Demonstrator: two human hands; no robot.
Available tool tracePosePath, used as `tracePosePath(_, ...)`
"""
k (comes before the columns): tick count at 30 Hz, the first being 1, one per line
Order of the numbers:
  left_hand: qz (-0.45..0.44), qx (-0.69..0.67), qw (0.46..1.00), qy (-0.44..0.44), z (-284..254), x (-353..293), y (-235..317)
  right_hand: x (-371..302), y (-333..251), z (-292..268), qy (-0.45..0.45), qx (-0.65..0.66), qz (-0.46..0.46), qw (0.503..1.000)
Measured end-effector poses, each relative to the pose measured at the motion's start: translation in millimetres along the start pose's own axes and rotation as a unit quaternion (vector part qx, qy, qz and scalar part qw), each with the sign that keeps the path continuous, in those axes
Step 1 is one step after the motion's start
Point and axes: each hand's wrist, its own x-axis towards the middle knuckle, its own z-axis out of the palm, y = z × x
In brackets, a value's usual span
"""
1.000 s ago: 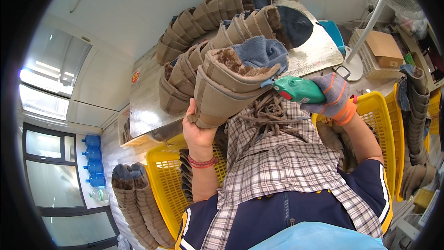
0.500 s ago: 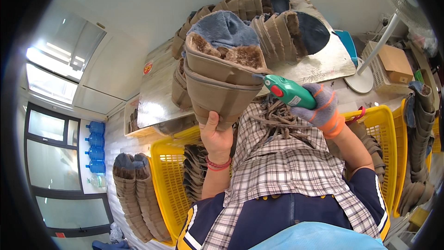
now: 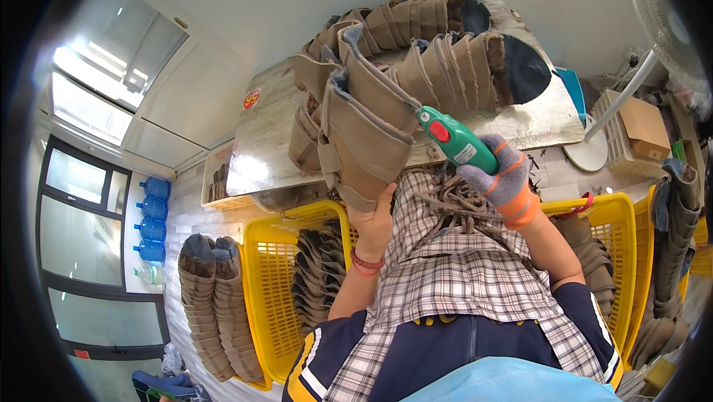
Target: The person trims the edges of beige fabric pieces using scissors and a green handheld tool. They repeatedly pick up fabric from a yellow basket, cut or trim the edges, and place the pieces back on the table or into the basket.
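Observation:
My left hand (image 3: 373, 218) grips a stack of nested tan cap-shaped fabric pieces (image 3: 371, 149) from below. They are tilted, with blue fleece showing at their rims. In my right hand (image 3: 507, 179), which wears a grey and orange glove, is a green cordless electric cutter (image 3: 460, 140) with a red button. Its tip touches or nearly touches the right edge of the held pieces; the exact contact is too small to tell. Thin brown trimmed strips (image 3: 453, 205) lie heaped on my checked apron (image 3: 445, 283), below the cutter.
On the wooden table (image 3: 256, 131) ahead lie rows of nested fur-lined pieces (image 3: 453, 71). Yellow baskets (image 3: 278, 335) with more pieces stand at both sides of me. A white fan (image 3: 661, 15), a cardboard box (image 3: 639, 120) and blue water bottles (image 3: 152, 209) are farther off.
My left hand has turned the held pieces, so their outer side now shows instead of the fur and fleece inside. The cutter has shifted slightly and stays at their right edge.

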Motion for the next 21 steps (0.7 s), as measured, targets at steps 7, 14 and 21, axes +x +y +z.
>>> tracePosePath(7, 0.194, 0.329, 0.922, -0.059, -5, 3, -11, 2, -4, 4, 0.008, 0.051, 0.071, 0.996)
tracePosePath(14, 0.209, 0.394, 0.884, -0.137, -11, -16, -39, 4, -7, 0, 0.028, 0.101, 0.153, 0.983)
tracePosePath(21, 0.233, 0.409, 0.85, -0.237, -25, -25, -38, 17, -9, -10, 0.028, 0.179, 0.201, 0.963)
